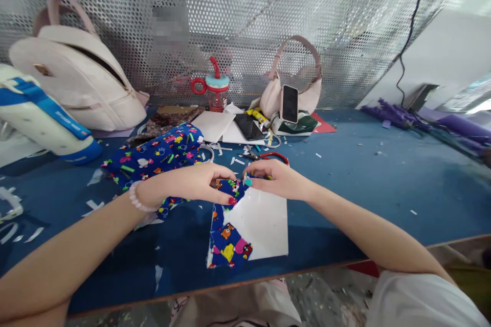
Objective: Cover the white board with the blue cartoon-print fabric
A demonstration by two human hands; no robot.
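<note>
A white square board lies near the table's front edge, with blue cartoon-print fabric along its left side and upper left corner. My left hand, a beaded bracelet at its wrist, rests over the board's upper left part, its thumb on the fabric and its fingers curled at the top edge. My right hand is at the top edge, thumb and fingers pinched close on a bit of the fabric. Both hands' fingertips are partly hidden behind the edge. A larger piece of the same fabric lies crumpled beyond my left forearm.
Red-handled pliers lie just behind my right hand. Farther back are a black phone, white sheets, a cup, a handbag and an upright phone. A backpack and a bottle stand left.
</note>
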